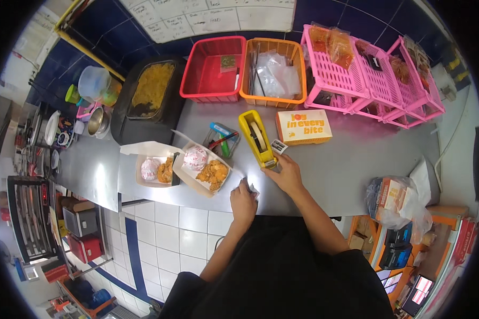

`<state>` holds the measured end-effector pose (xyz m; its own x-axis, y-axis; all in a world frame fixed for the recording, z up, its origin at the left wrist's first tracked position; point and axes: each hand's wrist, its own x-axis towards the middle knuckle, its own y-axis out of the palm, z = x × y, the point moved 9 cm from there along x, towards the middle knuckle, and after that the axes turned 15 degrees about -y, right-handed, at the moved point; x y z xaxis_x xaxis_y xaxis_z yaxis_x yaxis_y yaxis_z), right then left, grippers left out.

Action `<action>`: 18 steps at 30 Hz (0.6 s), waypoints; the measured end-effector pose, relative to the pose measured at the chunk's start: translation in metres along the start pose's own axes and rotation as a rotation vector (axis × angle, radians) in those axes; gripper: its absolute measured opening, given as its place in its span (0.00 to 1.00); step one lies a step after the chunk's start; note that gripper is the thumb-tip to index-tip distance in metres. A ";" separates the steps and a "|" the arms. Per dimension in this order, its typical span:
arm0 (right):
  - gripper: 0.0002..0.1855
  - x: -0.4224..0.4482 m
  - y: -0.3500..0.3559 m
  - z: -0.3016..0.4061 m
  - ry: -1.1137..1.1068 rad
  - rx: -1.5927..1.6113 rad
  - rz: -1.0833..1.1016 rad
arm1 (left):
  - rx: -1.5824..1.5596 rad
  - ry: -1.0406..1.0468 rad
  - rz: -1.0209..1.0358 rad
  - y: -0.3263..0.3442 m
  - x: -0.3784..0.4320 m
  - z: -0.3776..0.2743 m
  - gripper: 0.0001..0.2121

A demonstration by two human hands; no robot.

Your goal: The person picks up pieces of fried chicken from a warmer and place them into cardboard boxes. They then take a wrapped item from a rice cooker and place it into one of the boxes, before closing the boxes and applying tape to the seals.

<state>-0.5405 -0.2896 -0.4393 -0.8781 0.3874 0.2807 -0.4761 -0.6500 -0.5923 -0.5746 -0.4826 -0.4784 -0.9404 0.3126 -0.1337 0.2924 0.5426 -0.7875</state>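
Observation:
My right hand (286, 175) is at the front end of a yellow tape dispenser (253, 133), thumb and fingers around its cutter. Beside those fingertips lies a small black-and-white packet (279, 146). Near the counter's front edge, my left hand (244, 202) pinches a small dark and silvery packet (254, 191), mostly hidden by the fingers. To its left stand two open paper boxes, one at the right (183, 173) and one at the left (143, 181). Each holds a paper-wrapped ball (194, 158) and fried chicken (214, 175). A closed printed box (304, 125) sits right of the dispenser.
A clear tray of pens (223, 141) lies behind the open boxes. Red (209, 71) and orange (273, 101) baskets line the wall, beside pink racks (359, 83) with sauce packets. A black container of yellow food (153, 89) stands left. A bagged box (395, 195) sits far right.

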 end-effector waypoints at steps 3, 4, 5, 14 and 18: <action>0.25 -0.005 -0.006 -0.015 -0.024 0.194 -0.084 | 0.008 -0.001 0.019 0.011 0.001 -0.004 0.13; 0.25 -0.010 -0.011 -0.021 -0.026 0.193 -0.097 | 0.021 0.063 -0.040 0.008 0.002 -0.009 0.11; 0.21 -0.020 -0.014 -0.037 0.084 0.264 -0.110 | 0.059 0.103 -0.018 0.004 0.002 -0.019 0.08; 0.18 -0.080 -0.025 -0.102 0.341 0.626 -0.149 | -0.437 -0.310 0.160 0.012 0.029 -0.060 0.23; 0.18 -0.082 0.003 -0.102 0.313 0.549 -0.015 | -0.340 -0.051 -0.168 0.004 0.036 -0.075 0.19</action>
<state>-0.4653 -0.2565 -0.5409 -0.8553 0.5181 0.0026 -0.5161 -0.8515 -0.0928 -0.5948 -0.4108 -0.4411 -0.9851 0.1629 -0.0558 0.1661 0.8132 -0.5577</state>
